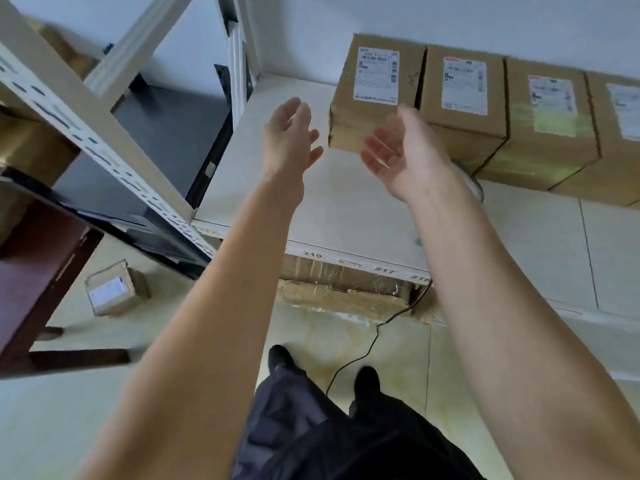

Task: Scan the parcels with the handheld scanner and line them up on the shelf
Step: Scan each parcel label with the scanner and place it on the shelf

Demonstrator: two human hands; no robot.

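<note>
Both our left hand [289, 133] and right hand [398, 150] hang spread, empty, near the leftmost brown cardboard labelled parcel [375, 95] on the pale shelf [346, 209]. We judge it stiff, light; grip opposite side faces.

head-worn view, looking down, shelf [346, 209] close

hidden: grey object [472, 183] mostly behind my right wrist, can't identify | cut off: fourth parcel [620, 133] at right edge | blurred: its label [625, 110], unreadable
</note>
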